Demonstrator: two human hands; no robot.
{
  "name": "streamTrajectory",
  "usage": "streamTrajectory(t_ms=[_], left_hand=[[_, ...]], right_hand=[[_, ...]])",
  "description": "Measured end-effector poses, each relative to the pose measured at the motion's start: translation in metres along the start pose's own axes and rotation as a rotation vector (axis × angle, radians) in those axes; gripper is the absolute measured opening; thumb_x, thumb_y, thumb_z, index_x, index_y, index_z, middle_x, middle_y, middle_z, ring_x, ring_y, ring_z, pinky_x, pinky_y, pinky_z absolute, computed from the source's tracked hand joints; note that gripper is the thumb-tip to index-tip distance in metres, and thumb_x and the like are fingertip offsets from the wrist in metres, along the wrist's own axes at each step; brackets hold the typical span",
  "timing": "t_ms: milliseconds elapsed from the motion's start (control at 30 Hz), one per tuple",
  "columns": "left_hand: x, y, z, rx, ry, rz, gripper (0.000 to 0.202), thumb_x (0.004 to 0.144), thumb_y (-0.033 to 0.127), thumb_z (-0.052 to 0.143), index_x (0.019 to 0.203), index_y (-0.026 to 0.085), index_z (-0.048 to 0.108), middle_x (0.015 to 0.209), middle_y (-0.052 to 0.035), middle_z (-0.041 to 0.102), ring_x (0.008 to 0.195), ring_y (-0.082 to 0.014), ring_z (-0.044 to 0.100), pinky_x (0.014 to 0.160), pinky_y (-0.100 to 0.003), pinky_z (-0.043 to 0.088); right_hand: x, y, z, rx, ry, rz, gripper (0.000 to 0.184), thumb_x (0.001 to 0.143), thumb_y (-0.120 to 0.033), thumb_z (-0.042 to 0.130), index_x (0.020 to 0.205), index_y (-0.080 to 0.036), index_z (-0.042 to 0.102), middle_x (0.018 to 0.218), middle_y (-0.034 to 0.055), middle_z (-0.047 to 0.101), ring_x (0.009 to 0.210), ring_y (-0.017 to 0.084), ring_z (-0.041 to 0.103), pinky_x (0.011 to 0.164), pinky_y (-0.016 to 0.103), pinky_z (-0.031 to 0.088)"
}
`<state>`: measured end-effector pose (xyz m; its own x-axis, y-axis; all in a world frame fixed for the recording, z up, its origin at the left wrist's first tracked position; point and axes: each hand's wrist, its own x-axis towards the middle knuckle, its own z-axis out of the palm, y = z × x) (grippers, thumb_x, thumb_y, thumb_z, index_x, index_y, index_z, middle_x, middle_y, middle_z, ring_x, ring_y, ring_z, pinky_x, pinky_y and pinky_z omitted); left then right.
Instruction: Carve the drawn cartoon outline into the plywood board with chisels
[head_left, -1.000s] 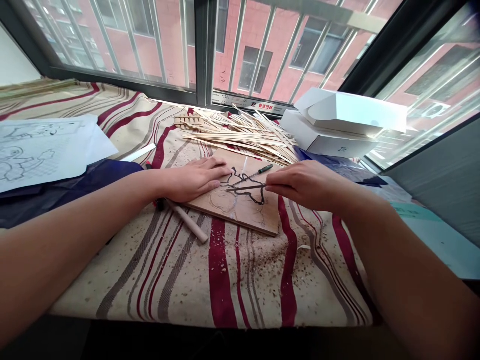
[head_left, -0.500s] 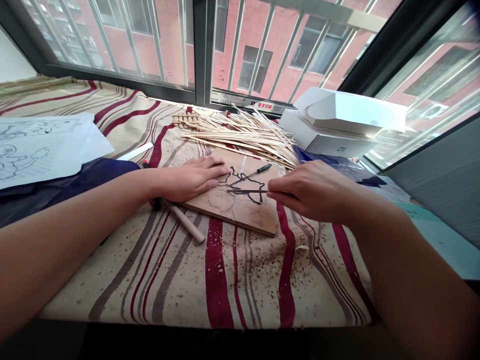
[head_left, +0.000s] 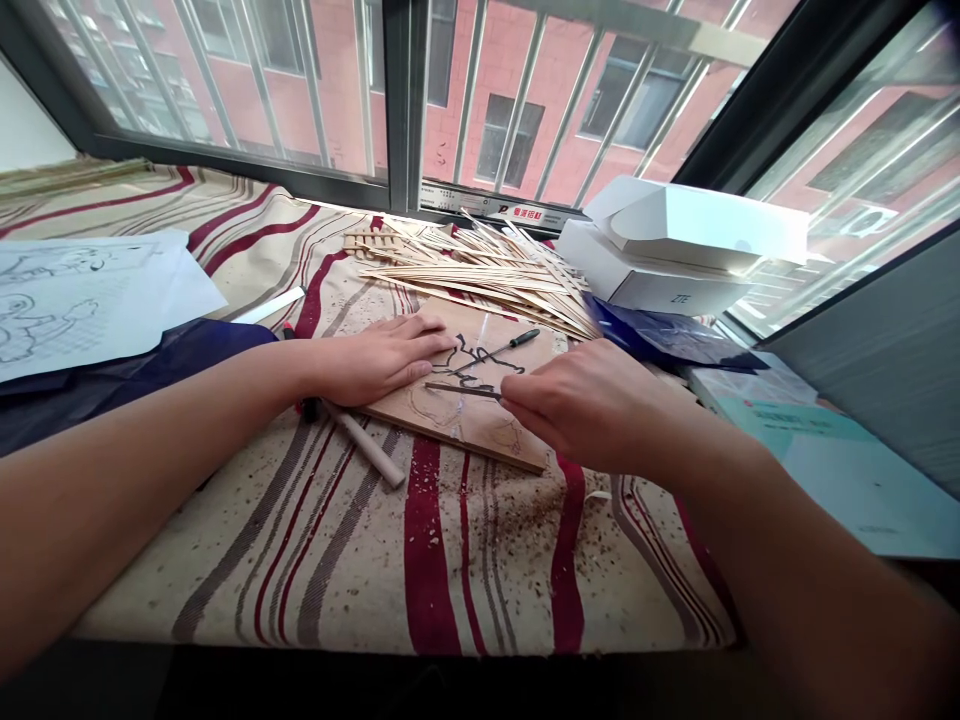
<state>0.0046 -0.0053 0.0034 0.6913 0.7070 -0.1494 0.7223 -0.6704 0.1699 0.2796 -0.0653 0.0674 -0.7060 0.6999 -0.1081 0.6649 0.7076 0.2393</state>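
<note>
A flat wooden board (head_left: pixel 480 438) lies on the striped cloth, with thick black outlines and fainter pencil lines drawn on it. My left hand (head_left: pixel 386 358) rests palm down on the board's left part, fingers stretched out. My right hand (head_left: pixel 589 405) is closed around one end of a narrow dark file (head_left: pixel 454 388); the file lies low across the drawing, its tip pointing left. Its grip end is hidden in my fingers. Beyond it, a slim tool with a dark green handle (head_left: pixel 525 338) lies on the board.
Thin wooden strips (head_left: pixel 480 265) are heaped behind the board. A white box (head_left: pixel 667 265) stands back right, near a blue plastic packet (head_left: pixel 667 335). A round rod (head_left: pixel 367 450) lies front left. Sketched paper sheets (head_left: pixel 90 300) are at left. Shavings litter the striped cloth (head_left: pixel 502 560).
My right hand has moved left and slightly toward me, carrying the file's tip farther left over the board. My left hand stays in place.
</note>
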Motion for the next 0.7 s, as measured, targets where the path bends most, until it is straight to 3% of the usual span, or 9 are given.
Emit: streamTrajectory(t_ms=[200, 367, 533, 700], left_hand=[[0.0, 0.0, 0.0, 0.015, -0.005, -0.011, 0.064, 0.111, 0.046, 0.022, 0.169, 0.021, 0.033, 0.179, -0.0136, 0.027, 0.166, -0.0329, 0.02, 0.134, -0.052, 0.017], [-0.001, 0.002, -0.001, 0.021, 0.006, -0.016, 0.064, 0.111, 0.045, 0.023, 0.169, 0.021, 0.035, 0.178, -0.0121, 0.03, 0.165, -0.034, 0.023, 0.133, -0.053, 0.019], [0.0, 0.0, 0.0, 0.017, 0.003, -0.005, 0.065, 0.111, 0.046, 0.021, 0.169, 0.021, 0.034, 0.178, -0.0125, 0.028, 0.165, -0.0328, 0.021, 0.134, -0.052, 0.018], [0.0, -0.001, 0.0, 0.022, -0.001, -0.022, 0.065, 0.111, 0.047, 0.02, 0.169, 0.021, 0.033, 0.179, -0.0129, 0.027, 0.166, -0.0326, 0.02, 0.134, -0.053, 0.016]], right_hand=[[-0.008, 0.012, 0.005, 0.051, 0.01, 0.0, 0.035, 0.098, -0.029, 0.047, 0.065, -0.02, 0.04, 0.05, -0.0019, 0.039, 0.05, 0.012, 0.021, 0.056, 0.033, 0.015], [-0.007, 0.004, 0.003, 0.009, -0.015, 0.048, 0.028, 0.093, -0.021, 0.049, 0.066, -0.021, 0.041, 0.054, -0.0009, 0.049, 0.05, 0.013, 0.022, 0.057, 0.034, 0.014], [-0.009, 0.002, -0.001, 0.02, -0.012, 0.043, 0.032, 0.096, -0.027, 0.05, 0.065, -0.021, 0.043, 0.053, -0.001, 0.045, 0.051, 0.013, 0.022, 0.057, 0.033, 0.014], [-0.008, -0.004, -0.007, -0.019, -0.059, 0.073, 0.027, 0.092, -0.017, 0.052, 0.066, -0.021, 0.046, 0.054, -0.0015, 0.047, 0.05, 0.013, 0.023, 0.057, 0.033, 0.015]])
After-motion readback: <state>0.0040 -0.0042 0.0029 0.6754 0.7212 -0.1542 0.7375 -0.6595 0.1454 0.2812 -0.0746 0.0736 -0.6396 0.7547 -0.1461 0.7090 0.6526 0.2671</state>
